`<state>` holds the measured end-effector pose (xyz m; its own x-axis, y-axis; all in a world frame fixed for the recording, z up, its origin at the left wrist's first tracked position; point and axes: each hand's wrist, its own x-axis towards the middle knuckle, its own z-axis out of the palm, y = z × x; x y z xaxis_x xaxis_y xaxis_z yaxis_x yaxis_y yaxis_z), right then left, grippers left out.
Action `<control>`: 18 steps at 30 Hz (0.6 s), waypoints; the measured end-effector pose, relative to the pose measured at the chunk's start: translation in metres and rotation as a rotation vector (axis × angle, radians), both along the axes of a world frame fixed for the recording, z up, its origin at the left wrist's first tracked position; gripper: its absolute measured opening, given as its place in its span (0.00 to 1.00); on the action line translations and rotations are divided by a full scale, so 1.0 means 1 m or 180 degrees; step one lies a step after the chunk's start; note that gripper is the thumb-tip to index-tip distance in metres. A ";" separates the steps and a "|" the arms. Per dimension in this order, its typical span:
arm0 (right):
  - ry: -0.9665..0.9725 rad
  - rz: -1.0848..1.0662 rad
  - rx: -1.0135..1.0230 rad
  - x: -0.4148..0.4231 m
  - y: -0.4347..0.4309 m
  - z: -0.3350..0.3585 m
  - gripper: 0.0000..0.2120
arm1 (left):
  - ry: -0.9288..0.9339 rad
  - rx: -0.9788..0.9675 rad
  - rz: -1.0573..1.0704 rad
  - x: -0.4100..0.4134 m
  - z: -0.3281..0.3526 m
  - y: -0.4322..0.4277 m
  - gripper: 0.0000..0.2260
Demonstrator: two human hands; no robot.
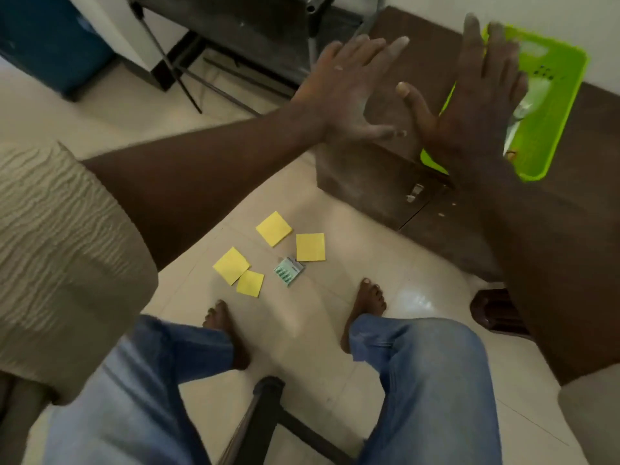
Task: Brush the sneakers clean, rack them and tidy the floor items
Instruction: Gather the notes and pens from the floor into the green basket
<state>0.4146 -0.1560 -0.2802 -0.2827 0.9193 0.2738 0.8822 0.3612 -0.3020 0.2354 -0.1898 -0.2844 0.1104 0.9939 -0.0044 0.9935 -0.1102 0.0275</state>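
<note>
Both my hands are raised in front of me, dusty and with fingers spread. My left hand [349, 95] is flat and holds nothing. My right hand [476, 95] is upright beside it, also empty, in front of a green tray [553, 105] that lies on a low brown cabinet [379, 176]. On the floor between my bare feet and the cabinet lie several yellow sticky notes [274, 228] and a small green-and-white packet [289, 270]. No sneakers or brush are in view.
A dark metal rack [255, 28] stands at the back, with a blue bin [50, 41] at the far left. A dark brown shoe [493, 313] pokes out at the right behind my arm. A dark stool frame [265, 417] sits between my knees.
</note>
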 end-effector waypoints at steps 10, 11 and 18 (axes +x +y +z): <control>-0.0108 0.0942 -0.0264 -0.082 -0.081 -0.059 0.46 | 0.0175 -0.0523 0.0700 -0.093 -0.046 -0.121 0.61; -0.0152 0.0999 -0.0321 -0.088 -0.087 -0.067 0.46 | 0.0176 -0.0581 0.0754 -0.100 -0.056 -0.130 0.62; -0.0460 0.1187 -0.0987 -0.108 -0.120 -0.158 0.42 | -0.0059 -0.1191 0.1464 -0.129 -0.147 -0.201 0.64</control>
<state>0.3064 -0.2762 -0.4385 -0.6221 0.7804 -0.0624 0.7510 0.5723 -0.3294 0.1061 -0.3905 -0.4312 -0.3281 0.8709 -0.3660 0.9359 0.3523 -0.0007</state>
